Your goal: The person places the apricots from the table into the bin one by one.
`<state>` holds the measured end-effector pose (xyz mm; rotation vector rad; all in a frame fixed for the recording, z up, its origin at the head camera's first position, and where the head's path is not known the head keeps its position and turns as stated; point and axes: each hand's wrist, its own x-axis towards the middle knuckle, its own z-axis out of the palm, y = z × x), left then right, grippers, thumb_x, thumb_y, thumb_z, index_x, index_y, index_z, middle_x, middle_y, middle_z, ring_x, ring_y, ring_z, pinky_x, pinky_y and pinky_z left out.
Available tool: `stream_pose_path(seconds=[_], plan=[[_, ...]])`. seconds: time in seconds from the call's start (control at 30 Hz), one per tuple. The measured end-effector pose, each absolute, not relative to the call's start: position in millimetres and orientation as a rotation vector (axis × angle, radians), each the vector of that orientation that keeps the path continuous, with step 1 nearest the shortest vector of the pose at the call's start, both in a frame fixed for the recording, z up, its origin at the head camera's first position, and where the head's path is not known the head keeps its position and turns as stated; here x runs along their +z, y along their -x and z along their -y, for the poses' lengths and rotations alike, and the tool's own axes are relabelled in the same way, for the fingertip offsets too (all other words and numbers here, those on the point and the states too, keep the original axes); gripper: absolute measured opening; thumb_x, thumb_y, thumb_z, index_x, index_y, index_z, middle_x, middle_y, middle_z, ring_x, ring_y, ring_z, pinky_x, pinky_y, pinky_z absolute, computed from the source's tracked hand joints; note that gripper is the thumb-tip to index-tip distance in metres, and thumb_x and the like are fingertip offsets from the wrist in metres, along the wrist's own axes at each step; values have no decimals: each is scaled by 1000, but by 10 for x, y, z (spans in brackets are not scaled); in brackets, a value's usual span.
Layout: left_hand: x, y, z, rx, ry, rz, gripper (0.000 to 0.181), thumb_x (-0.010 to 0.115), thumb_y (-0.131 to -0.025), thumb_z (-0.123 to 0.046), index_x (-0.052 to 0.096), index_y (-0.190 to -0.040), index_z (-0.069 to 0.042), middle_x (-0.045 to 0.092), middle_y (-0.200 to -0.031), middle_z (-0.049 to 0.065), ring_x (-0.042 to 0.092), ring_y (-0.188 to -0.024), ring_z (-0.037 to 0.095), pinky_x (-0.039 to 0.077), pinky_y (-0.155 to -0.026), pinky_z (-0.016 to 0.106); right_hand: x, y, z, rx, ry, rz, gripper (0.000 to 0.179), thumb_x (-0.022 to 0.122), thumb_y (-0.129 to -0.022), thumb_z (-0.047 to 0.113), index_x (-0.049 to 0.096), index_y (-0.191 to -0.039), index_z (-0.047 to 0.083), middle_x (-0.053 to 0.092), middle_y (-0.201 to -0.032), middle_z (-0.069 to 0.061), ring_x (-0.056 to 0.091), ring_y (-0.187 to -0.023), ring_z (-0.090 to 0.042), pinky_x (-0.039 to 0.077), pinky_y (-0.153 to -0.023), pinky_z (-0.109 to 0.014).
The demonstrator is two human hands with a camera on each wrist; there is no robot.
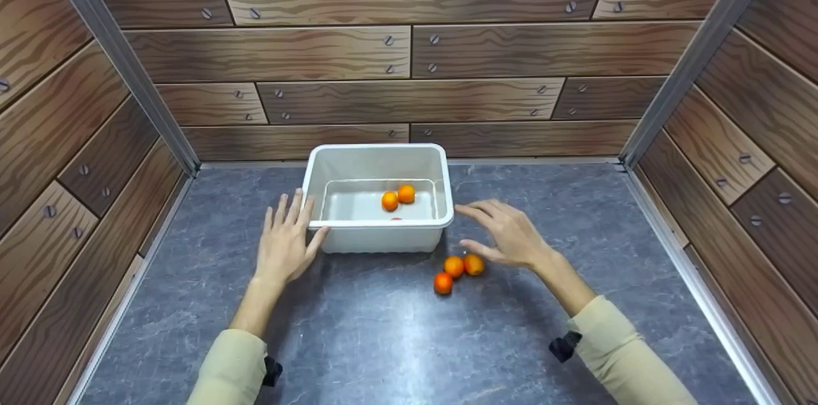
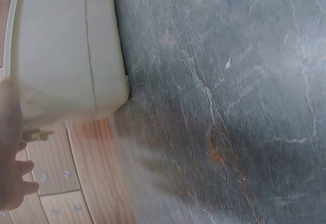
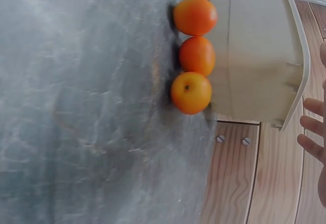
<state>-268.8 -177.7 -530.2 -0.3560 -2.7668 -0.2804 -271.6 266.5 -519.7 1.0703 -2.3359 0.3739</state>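
A white rectangular plastic bin (image 1: 383,239) stands on the floor near the back wall. Inside it lie two small round orange fruits (image 1: 406,194), and a reddish sliver of something peeks over the near rim. My left hand (image 1: 281,248) lies along the bin's left side with straight fingers, its thumb at the near-left rim corner. At the right side my right hand (image 1: 505,232) holds nothing; its fingers reach toward the bin's wall, and I cannot tell whether they touch. Three more orange fruits (image 3: 191,92) sit together on the floor, below the right hand in the head view.
A dark grey marbled surface (image 1: 358,341) spreads in front of the bin. Walls with a wood-plank print (image 1: 409,53) stand at the back and both sides, joined by grey metal corner posts (image 1: 703,41). Dark bands (image 1: 565,346) sit at the sleeves.
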Motion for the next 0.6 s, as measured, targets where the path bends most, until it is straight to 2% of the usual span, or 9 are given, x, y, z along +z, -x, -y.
stream_pose_path(seconds=[0.17,0.4,0.6], plan=[[-5301,2690,1778,-281,353,2774,74,52,-105,-56,42,-162,-10,35,-172,18,33,-159,46,28,-128,67,-5296,2664,-2733,397,-1053,2330,64,80,-90,46,65,-144,15,74,-128,-9,73,-111,-28,63,-95,-47],[-5305,2687,1779,-282,353,2786,74,51,-105,-56,41,-162,-9,34,-172,18,31,-160,46,27,-129,66,-5441,2602,-2810,385,-1042,2363,62,71,-96,54,66,-141,12,75,-126,-8,72,-110,-27,64,-92,-45],[-5304,2690,1784,-285,362,2767,73,52,-106,-55,42,-162,-9,35,-172,18,32,-159,46,28,-129,66,-5564,2565,-2855,357,-1018,2410,64,76,-91,51,66,-142,13,75,-127,-8,72,-110,-27,63,-92,-45]])
